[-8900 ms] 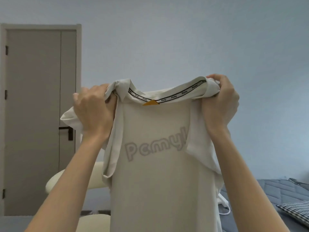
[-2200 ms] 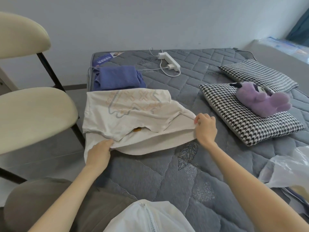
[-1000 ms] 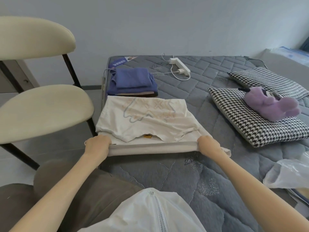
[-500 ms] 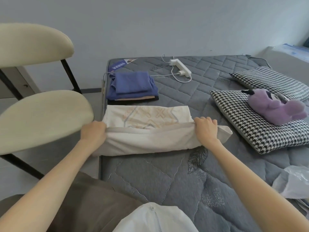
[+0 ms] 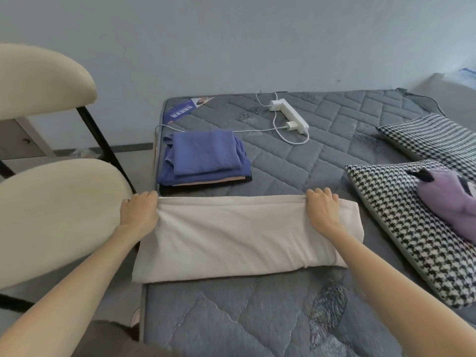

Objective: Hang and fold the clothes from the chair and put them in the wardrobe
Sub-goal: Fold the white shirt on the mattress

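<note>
A cream T-shirt [image 5: 239, 235] lies folded in a wide band across the near left part of the grey mattress [image 5: 322, 161]. My left hand [image 5: 139, 212] grips its far left corner, and my right hand [image 5: 323, 212] grips its far edge near the right end. The printed front is folded under and hidden. Just behind the shirt sits a stack of folded clothes [image 5: 206, 158] with a purple-blue garment on top. A cream chair [image 5: 51, 217] stands to the left, its seat bare.
A white power strip [image 5: 289, 114] with a cable lies at the far middle of the mattress. Two houndstooth pillows [image 5: 401, 228] lie on the right, one bearing a purple plush toy [image 5: 448, 202]. A grey wall runs behind.
Both hands have carried the shirt's near edge away from me and laid it over the printed part, which no longer shows. The shirt is now a plain folded band.
</note>
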Available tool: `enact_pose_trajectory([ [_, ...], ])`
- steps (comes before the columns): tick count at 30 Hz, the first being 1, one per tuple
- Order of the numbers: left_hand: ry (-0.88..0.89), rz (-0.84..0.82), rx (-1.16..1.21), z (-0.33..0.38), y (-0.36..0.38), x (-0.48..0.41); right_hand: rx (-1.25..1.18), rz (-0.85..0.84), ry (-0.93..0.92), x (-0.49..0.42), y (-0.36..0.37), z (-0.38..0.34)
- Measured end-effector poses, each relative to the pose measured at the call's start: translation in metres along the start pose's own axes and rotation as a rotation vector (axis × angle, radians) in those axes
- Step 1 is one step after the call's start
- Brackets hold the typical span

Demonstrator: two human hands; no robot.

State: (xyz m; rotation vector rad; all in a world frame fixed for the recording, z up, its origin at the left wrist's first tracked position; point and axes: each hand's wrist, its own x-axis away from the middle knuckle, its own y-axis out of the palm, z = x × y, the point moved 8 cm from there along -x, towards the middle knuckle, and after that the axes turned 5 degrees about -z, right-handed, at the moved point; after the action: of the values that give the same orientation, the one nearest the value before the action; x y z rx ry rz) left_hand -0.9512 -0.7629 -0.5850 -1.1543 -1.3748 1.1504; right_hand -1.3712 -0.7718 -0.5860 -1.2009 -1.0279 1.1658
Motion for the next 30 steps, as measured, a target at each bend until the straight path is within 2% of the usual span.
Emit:
enact_pose_trajectory([
  [10, -0.083, -0.073, 0.047, 0.0, 0.045, -0.046, -0.027, -0.033, 0.07, -0.031, 0.049, -0.006],
  [11, -0.111, -0.035, 0.064, -0.001, 0.045, -0.044, -0.055, -0.014, 0.08, -0.03, 0.053, -0.006],
  [13, -0.14, 0.144, 0.108, 0.002, 0.039, -0.036, -0.132, 0.042, 0.098, -0.027, 0.058, -0.01],
  [15, -0.082, 0.348, 0.194, 0.022, 0.032, -0.019, -0.219, 0.127, 0.066, -0.018, 0.057, -0.028],
  [16, -0.018, 0.378, 0.236, 0.041, 0.032, -0.008, -0.263, 0.171, 0.019, -0.009, 0.055, -0.043],
  [18, 0.126, 0.352, 0.319, 0.088, 0.039, 0.015, -0.337, 0.216, -0.097, 0.013, 0.05, -0.083],
  [22, 0.259, 0.114, 0.437, 0.165, 0.086, 0.049, -0.392, 0.081, -0.234, 0.055, 0.067, -0.144],
  [26, 0.138, -0.009, 0.38, 0.156, 0.125, 0.047, -0.269, -0.038, -0.289, 0.065, 0.099, -0.129],
  [30, 0.043, -0.077, 0.266, 0.135, 0.127, 0.031, -0.119, -0.124, -0.397, 0.055, 0.11, -0.082],
])
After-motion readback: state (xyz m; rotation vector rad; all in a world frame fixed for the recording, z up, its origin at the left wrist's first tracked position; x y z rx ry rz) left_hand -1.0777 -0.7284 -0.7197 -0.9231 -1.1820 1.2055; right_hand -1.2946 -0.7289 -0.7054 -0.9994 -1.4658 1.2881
